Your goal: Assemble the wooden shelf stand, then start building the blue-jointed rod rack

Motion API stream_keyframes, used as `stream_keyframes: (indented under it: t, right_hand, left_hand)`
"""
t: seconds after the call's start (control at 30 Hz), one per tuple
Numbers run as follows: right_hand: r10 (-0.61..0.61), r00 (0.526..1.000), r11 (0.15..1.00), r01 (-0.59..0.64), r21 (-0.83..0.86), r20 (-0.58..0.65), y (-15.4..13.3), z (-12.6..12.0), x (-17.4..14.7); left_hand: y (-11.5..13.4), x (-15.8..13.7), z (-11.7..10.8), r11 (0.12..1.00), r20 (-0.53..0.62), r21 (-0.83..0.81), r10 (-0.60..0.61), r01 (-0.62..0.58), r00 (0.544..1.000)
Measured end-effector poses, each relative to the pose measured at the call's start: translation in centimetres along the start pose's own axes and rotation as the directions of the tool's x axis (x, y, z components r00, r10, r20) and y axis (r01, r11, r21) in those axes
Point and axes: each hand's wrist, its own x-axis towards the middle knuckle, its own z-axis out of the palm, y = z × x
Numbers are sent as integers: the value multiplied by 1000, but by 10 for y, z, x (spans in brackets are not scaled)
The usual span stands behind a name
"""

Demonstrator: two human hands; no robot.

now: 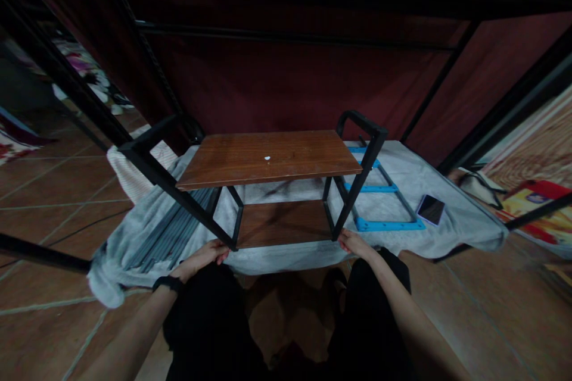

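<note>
A small two-tier shelf rack (268, 158) with brown wood-look boards and a black metal frame stands upright in front of me. A small white spot lies on its upper board. At the rack's near left bottom corner, my left hand (208, 257) is closed with its fingers curled at the frame. My right hand (355, 244) pinches the near right bottom corner in the same way. Some of the fingers on both hands are hidden under the frame. The lower board (281, 223) lies between my hands, just above the grey cloth (286, 259).
Several grey tubes (167, 235) lie on the cloth at left. To the right are a blue-and-grey frame (384, 225) and a phone (431, 209). Black metal posts (80, 77) and dark red panels (290, 83) surround the spot. A red-and-yellow package (536, 205) sits far right.
</note>
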Motion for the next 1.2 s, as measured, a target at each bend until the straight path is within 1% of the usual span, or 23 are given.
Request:
stream_keyframes:
  t: [0.2, 0.37, 0.53, 0.7, 0.9, 1.03, 1.2]
  right_hand:
    - [32, 999, 999, -32, 1, 17, -1, -2, 5]
    - [50, 998, 999, -50, 6, 25, -1, -3, 6]
    - [34, 999, 999, -35, 24, 34, 0, -2, 3]
    - [37, 999, 999, -37, 28, 13, 0, 0, 2]
    - [17, 1000, 998, -19, 56, 21, -4, 1, 3]
    - [35, 999, 998, -36, 59, 15, -7, 0, 3]
    - [59, 998, 997, -58, 54, -3, -9, 0, 1]
  left_hand:
    - [-1, 2, -4, 999, 44, 47, 23, -25, 999]
    - [3, 0, -5, 999, 66, 20, 34, -35, 997]
    - [7, -4, -3, 1000, 34, -20, 17, -17, 999]
    - [10, -4, 0, 1000, -11, 10, -22, 22, 1000]
    - [4, 0, -2, 998, 3, 55, 0, -1, 1000]
    - [-2, 1, -4, 999, 4, 39, 12, -12, 1000]
    - [-2, 3, -4, 999, 27, 38, 13, -14, 1000]
